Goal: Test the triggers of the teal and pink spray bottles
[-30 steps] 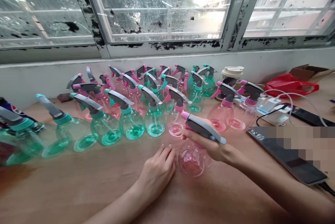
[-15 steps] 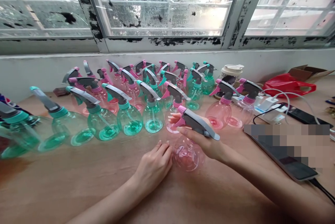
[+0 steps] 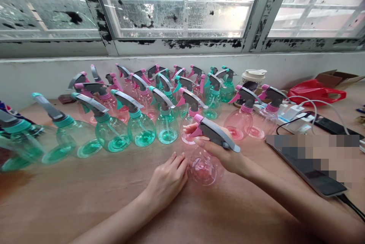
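The right hand [image 3: 225, 156] grips one pink-triggered spray bottle [image 3: 203, 168] by its grey head. The left hand [image 3: 168, 183] lies open, palm down on the wooden table [image 3: 85, 206], at the bottle's nine o'clock. Over twenty more teal and pink spray bottles [image 3: 167, 129] crowd twelve o'clock.

Looks like an improvised indoor workroom, not a proper shop or lab. Long wooden table [image 3: 85, 202] runs along a sill under a steel-framed window [image 3: 176, 8] with flaking black paint and a building outside. Rows of plastic spray bottles [image 3: 139, 131] fill the table, sharing it with a takeaway cup [image 3: 253, 77], phone [image 3: 330, 125], charger cables [image 3: 313, 103], red plastic bag [image 3: 316, 93] and cardboard box [image 3: 330, 77].
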Demonstrator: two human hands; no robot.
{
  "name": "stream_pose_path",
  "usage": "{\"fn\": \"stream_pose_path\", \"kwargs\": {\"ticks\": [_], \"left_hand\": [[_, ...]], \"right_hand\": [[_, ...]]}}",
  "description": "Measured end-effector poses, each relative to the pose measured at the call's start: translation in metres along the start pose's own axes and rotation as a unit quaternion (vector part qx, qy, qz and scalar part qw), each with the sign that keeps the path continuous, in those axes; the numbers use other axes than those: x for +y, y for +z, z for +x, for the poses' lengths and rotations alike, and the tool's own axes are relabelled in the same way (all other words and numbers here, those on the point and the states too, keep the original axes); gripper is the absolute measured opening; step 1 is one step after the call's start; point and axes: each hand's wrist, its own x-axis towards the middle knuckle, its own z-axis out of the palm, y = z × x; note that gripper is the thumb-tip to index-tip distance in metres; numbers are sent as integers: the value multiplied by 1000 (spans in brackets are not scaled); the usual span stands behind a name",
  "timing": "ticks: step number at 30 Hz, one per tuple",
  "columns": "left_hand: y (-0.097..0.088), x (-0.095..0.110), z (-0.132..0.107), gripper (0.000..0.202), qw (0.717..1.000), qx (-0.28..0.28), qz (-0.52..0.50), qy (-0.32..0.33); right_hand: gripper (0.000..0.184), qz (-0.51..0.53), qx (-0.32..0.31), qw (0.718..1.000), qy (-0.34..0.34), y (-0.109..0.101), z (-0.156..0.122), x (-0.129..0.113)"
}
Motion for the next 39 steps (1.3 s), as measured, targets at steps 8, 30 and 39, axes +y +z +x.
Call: {"fn": "stream_pose_path", "kwargs": {"ticks": [8, 30, 39], "left_hand": [[-1, 0, 1, 20, 1000, 12, 2, 9], [-1, 0, 3, 19, 1000, 6, 3, 12], [-1, -1, 3, 15, 1000, -4, 2, 13]], "right_hand": [[10, -13, -1, 999, 37, 1, 4, -10], [17, -24, 8, 1000, 14, -3, 0, -5], [23, 3, 4, 1000, 0, -2, 1, -2]]}}
